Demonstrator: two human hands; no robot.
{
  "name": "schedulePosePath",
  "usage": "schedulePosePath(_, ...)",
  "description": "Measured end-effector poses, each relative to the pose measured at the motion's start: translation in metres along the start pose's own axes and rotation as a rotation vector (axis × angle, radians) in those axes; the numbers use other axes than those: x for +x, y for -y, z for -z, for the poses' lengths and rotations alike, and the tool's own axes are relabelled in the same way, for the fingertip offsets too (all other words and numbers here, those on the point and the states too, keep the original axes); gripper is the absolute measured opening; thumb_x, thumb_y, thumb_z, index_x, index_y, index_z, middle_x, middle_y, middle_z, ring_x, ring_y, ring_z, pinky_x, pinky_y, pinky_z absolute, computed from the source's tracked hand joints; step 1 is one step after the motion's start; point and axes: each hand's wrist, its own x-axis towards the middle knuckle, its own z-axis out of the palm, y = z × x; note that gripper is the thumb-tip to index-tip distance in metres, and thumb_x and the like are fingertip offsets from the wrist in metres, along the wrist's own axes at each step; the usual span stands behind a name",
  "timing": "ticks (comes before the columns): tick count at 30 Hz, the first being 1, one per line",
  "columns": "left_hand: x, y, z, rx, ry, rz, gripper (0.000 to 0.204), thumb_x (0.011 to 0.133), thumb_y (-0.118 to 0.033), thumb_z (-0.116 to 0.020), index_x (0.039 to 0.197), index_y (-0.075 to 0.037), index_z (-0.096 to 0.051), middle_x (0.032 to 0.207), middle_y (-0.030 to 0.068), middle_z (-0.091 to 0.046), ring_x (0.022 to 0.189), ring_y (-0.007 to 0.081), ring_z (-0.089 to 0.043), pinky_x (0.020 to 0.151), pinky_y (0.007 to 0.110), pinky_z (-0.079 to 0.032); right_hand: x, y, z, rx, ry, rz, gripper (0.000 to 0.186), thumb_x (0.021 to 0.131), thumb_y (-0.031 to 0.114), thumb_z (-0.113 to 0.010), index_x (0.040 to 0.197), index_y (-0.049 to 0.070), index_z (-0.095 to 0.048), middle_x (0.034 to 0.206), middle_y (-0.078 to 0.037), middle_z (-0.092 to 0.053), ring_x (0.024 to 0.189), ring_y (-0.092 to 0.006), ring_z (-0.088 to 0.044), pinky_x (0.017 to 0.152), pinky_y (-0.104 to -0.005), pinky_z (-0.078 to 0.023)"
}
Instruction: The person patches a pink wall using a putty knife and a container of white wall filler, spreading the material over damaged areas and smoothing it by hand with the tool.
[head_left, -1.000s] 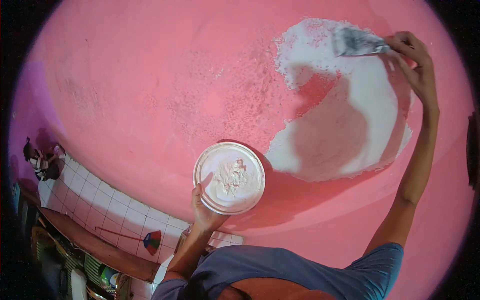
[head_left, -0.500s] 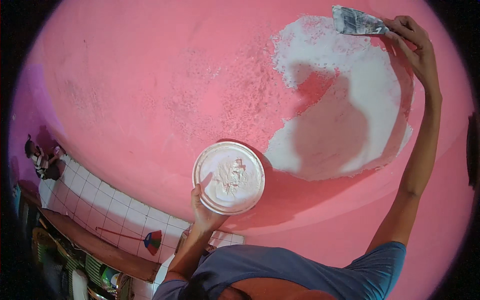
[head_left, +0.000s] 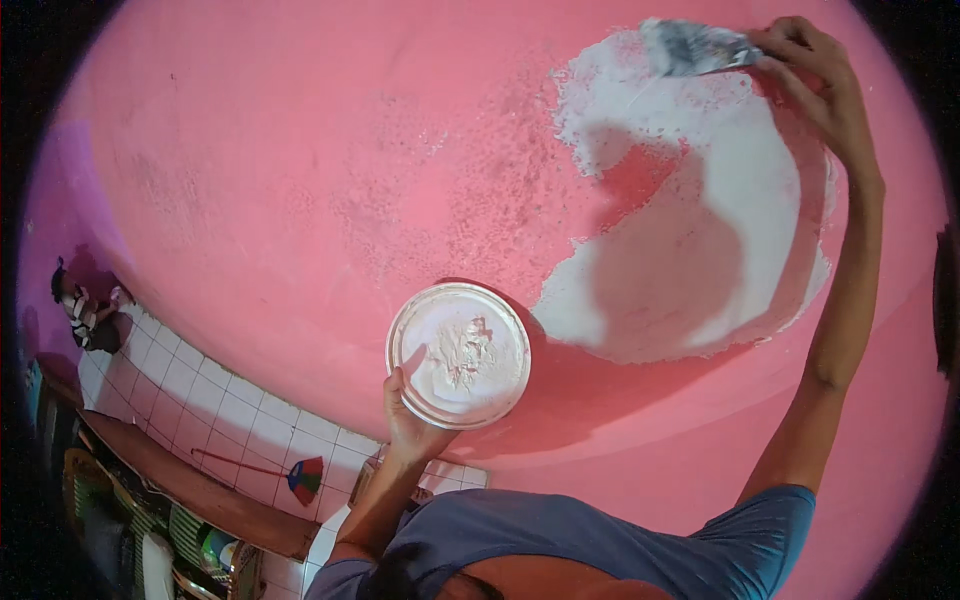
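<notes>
1. Nearest me, my left hand [head_left: 410, 425] is clamped on the edge of one round white tub [head_left: 465, 421], thumb over the rim; ridged white paste [head_left: 465, 355] lies in it.
2. My right hand [head_left: 825, 85], well apart from the left, pinches one scraper [head_left: 697, 48] at its handle end, the blade over the top edge of a white patch [head_left: 760, 160] on the pink wall [head_left: 250, 150]. The blade is blurred, so I can't tell whether it touches.
3. I judge I'm spreading and smoothing paste here; the next move calls for a flat blade and even pressure, with the pitted area [head_left: 480, 190] left of the patch still uncovered.
4. Counting outward: two hands, one tub, one scraper, one white patch; farther off, one broom [head_left: 305, 480] on the tiled floor [head_left: 230, 405] and one seated person [head_left: 92, 315] beside the purple wall [head_left: 65, 180].
</notes>
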Motion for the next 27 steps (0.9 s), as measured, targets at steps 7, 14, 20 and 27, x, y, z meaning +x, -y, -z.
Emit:
schedulePosePath(7,-0.002,-0.002,-0.01,0.037,0.031,0.015,0.084,0.079,-0.063,-0.052,0.145,-0.018,-0.028,0.149,0.0124,-0.029,0.135,0.0354,-0.03,0.106,0.061,-0.028,0.017,0.056,0.008,-0.019,-0.012,0.092,0.029,0.079,0.012,-0.065,0.108,0.008,-0.069,0.097,-0.008,-0.058,0.097,-0.0233,-0.054,0.091,-0.0369,-0.039)
schedulePosePath(14,-0.005,-0.002,-0.006,0.029,-0.009,-0.046,0.082,0.08,-0.062,-0.051,0.145,-0.018,-0.028,0.149,0.0135,-0.028,0.135,0.036,-0.031,0.106,0.061,-0.028,0.029,0.047,0.005,0.021,0.078,0.185,0.028,0.078,0.016,-0.068,0.104,0.008,-0.07,0.09,-0.007,-0.055,0.09,-0.022,-0.053,0.087,-0.0348,-0.036)
schedulePosePath(20,-0.002,0.0,-0.011,0.017,0.007,-0.024,0.08,0.082,-0.061,-0.05,0.145,-0.018,-0.028,0.149,0.0139,-0.028,0.135,0.0367,-0.031,0.106,0.061,-0.029,0.005,0.03,0.021,-0.024,-0.035,0.01,0.026,0.079,0.015,-0.067,0.104,0.008,-0.07,0.091,-0.007,-0.056,0.09,-0.0208,-0.053,0.088,-0.0358,-0.036)
schedulePosePath(27,-0.007,-0.005,-0.014,0.072,-0.022,-0.07,0.081,0.082,-0.062,-0.049,0.146,-0.018,-0.026,0.149,0.0139,-0.028,0.134,0.0368,-0.032,0.105,0.061,-0.029,0.041,0.068,0.003,0.119,0.159,0.148,0.025,0.076,0.012,-0.067,0.1,0.008,-0.071,0.087,-0.005,-0.055,0.086,-0.0212,-0.05,0.083,-0.037,-0.036)
